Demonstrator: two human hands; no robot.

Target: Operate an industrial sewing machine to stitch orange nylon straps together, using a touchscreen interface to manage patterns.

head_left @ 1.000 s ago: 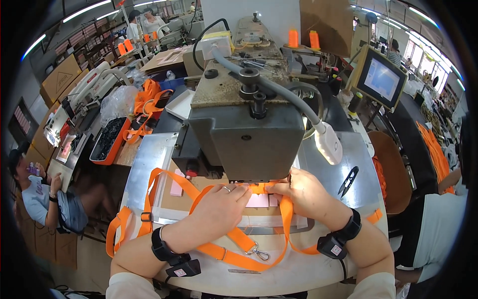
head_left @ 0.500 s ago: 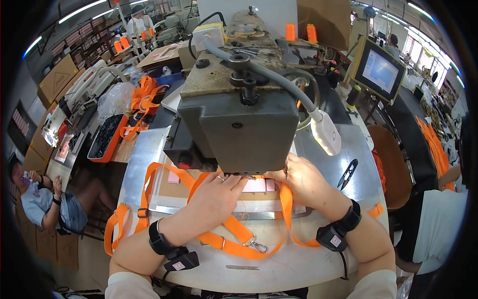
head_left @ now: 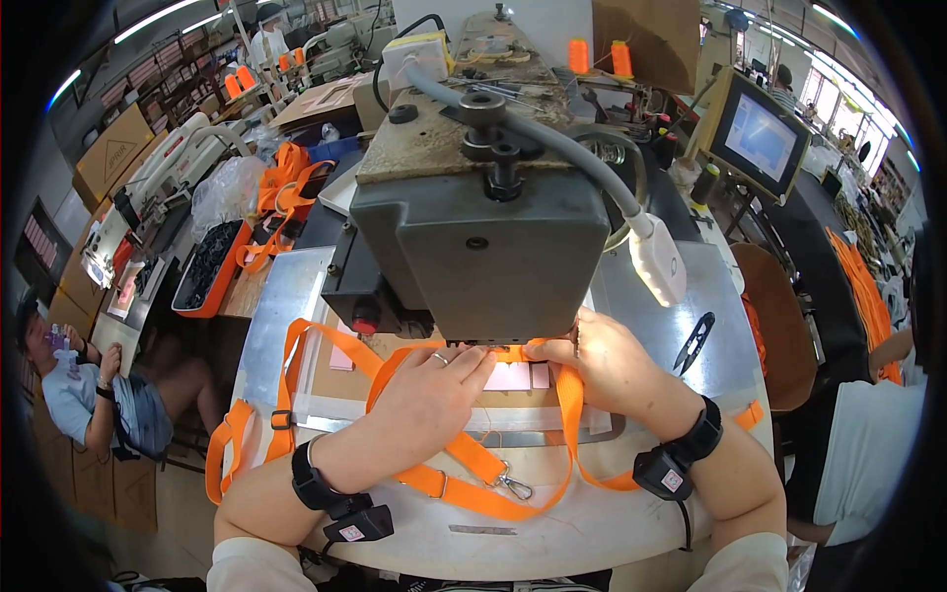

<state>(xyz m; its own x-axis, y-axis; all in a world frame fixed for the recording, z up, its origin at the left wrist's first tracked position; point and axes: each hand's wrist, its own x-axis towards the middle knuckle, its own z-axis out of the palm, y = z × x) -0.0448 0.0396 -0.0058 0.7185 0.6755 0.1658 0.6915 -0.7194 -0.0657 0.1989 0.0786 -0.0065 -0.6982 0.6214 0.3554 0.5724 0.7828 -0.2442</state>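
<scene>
An orange webbing strap (head_left: 472, 457) with a metal snap hook (head_left: 514, 486) lies looped over the sewing table (head_left: 592, 523). My left hand (head_left: 429, 397) presses flat on the strap just below the grey sewing machine head (head_left: 478, 247). My right hand (head_left: 604, 365) pinches the strap beside the needle area, which the machine head hides. Both wrists carry black bands with small sensor boxes. A pink label (head_left: 513, 376) lies under the strap between my hands.
A gooseneck lamp (head_left: 658, 260) shines at the right of the machine. Black thread snips (head_left: 693, 342) lie on the metal plate to the right. An orange tray of black parts (head_left: 204, 268) stands at left. A screen (head_left: 760, 134) is at back right. A seated person is at far left.
The view has shifted slightly. Both hands stay on the strap under the machine head, with the strap hardly moved.
</scene>
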